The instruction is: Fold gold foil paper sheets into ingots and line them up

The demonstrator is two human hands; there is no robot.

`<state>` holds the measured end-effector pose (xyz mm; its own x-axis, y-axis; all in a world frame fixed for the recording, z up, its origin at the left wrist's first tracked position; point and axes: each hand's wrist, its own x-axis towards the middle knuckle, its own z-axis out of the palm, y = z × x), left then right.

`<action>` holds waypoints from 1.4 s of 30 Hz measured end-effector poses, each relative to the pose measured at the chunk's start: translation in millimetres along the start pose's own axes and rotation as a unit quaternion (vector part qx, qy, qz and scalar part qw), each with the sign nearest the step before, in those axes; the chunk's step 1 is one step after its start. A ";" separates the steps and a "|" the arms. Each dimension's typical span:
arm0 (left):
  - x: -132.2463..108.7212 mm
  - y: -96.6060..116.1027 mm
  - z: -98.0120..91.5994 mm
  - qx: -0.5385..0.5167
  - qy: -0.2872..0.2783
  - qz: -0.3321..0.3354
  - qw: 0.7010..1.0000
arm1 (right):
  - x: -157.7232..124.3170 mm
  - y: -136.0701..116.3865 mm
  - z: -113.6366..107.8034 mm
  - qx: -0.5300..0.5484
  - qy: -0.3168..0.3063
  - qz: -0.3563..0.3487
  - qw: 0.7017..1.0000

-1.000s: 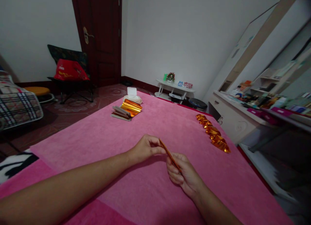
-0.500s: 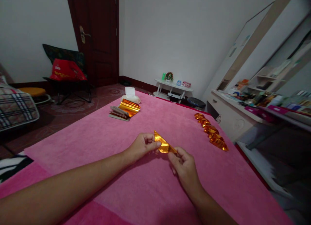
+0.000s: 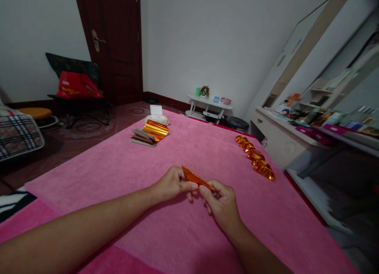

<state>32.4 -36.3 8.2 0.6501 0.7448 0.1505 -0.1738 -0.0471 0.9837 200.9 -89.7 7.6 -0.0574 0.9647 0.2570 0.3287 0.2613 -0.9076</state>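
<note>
Both hands hold one folded piece of gold foil paper (image 3: 195, 177) just above the pink blanket (image 3: 118, 163). My left hand (image 3: 173, 183) pinches its left end between thumb and fingers. My right hand (image 3: 222, 201) pinches the right end, fingers curled. The foil lies nearly flat and narrow between them. A row of several folded gold foil pieces (image 3: 255, 157) lies along the right side of the blanket. A stack of flat gold foil sheets (image 3: 152, 130) rests at the far end.
A white wipes pack (image 3: 156, 117) sits behind the foil stack. A dresser (image 3: 281, 139) with clutter stands to the right, a small white table (image 3: 209, 106) by the far wall. At the left are a chair with a red bag (image 3: 75, 86) and a dark door (image 3: 115, 45).
The foil was edge-on, then opened to show a wide shiny face, and is now pressed flatter and narrower. Both hands have kept their pinch and drawn slightly closer together.
</note>
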 end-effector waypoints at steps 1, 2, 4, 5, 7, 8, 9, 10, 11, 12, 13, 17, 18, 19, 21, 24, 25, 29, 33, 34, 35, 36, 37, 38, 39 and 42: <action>-0.3 0.0 0.1 0.002 0.001 -0.003 1.000 | 0.0 -0.5 -0.4 0.003 -0.004 0.002 1.000; -0.6 -0.6 0.1 0.002 -0.001 -0.007 1.000 | 0.1 -0.9 -0.8 0.008 -0.008 0.005 1.000; -1.2 -3.8 -0.4 0.007 -0.013 -0.018 1.000 | 0.5 -0.9 -2.2 0.018 -0.017 0.009 1.000; -1.3 -6.1 -0.8 0.007 -0.016 -0.023 1.000 | 0.8 -0.5 -3.3 0.021 -0.020 0.008 1.000; -1.2 -10.7 -2.3 0.004 -0.012 -0.032 0.999 | 1.8 1.2 -6.2 0.018 -0.020 -0.002 1.000; -0.9 -12.4 -3.5 0.004 -0.003 -0.036 0.999 | 2.5 2.5 -8.2 0.009 -0.017 -0.008 1.000; -0.3 -13.2 -5.1 0.007 0.011 -0.037 0.999 | 3.5 4.2 -10.4 -0.004 -0.012 -0.015 1.000; 0.4 -13.2 -6.9 0.009 0.031 -0.032 0.999 | 4.6 6.2 -12.8 -0.023 -0.005 -0.025 0.999; 1.3 -12.3 -9.0 0.013 0.058 -0.018 0.998 | 5.8 8.3 -15.3 -0.049 0.001 -0.040 0.998; 2.3 -10.7 -11.2 0.018 0.088 0.000 0.996 | 7.3 10.6 -17.6 -0.081 0.008 -0.061 0.995; 3.2 -8.9 -13.2 0.023 0.119 0.018 0.992 | 8.8 12.7 -19.6 -0.117 0.013 -0.088 0.989; 5.3 -4.7 -16.9 0.058 0.123 0.015 0.991 | 13.7 18.5 -23.4 -0.208 0.007 -0.187 0.960; 5.5 -5.1 -16.4 0.062 0.096 0.000 0.993 | 14.3 19.1 -23.2 -0.212 0.002 -0.198 0.957; 5.6 -6.0 -15.5 0.060 0.073 -0.012 0.995 | 14.8 19.4 -22.6 -0.212 -0.003 -0.203 0.956; 5.8 -8.3 -13.0 0.042 0.058 -0.025 0.997 | 15.3 19.7 -20.9 -0.208 -0.009 -0.201 0.957; 6.2 -10.9 -9.9 0.015 0.101 -0.022 0.995 | 15.5 19.9 -17.6 -0.183 -0.003 -0.172 0.968; 6.4 -11.4 -9.3 0.013 0.115 -0.020 0.993 | 15.4 19.9 -16.6 -0.169 -0.002 -0.156 0.973; 6.4 -11.9 -8.0 0.003 0.145 -0.008 0.989 | 14.4 18.8 -13.7 -0.113 -0.011 -0.088 0.990; 5.2 -11.0 -6.2 0.039 0.154 0.004 0.987 | 13.9 17.6 -13.2 -0.073 -0.010 -0.052 0.996; 4.8 -11.1 -5.9 0.042 0.150 0.011 0.988 | 14.0 17.5 -13.3 -0.068 -0.008 -0.047 0.997; 4.5 -11.3 -5.8 0.042 0.142 0.018 0.989 | 14.1 17.4 -13.4 -0.066 -0.007 -0.044 0.997; 4.4 -11.7 -5.8 0.041 0.134 0.023 0.990 | 14.2 17.2 -13.4 -0.069 -0.006 -0.045 0.997; 4.3 -12.2 -6.0 0.043 0.128 0.025 0.991 | 14.2 16.9 -13.4 -0.076 -0.004 -0.051 0.996; 4.5 -12.7 -6.2 0.048 0.125 0.024 0.991 | 14.2 16.4 -13.4 -0.089 -0.003 -0.063 0.994; 4.7 -13.2 -6.3 0.058 0.127 0.020 0.990 | 14.2 15.8 -13.2 -0.106 -0.002 -0.079 0.991; 5.3 -13.8 -5.5 0.093 0.149 0.015 0.984 | 14.1 14.3 -12.0 -0.164 0.003 -0.138 0.977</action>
<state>34.1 -28.0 -5.2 0.3968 0.9016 0.1720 -0.0339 -0.1729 0.9844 216.1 -72.8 2.3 -0.1821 0.8582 0.4799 0.5861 0.4866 -0.6478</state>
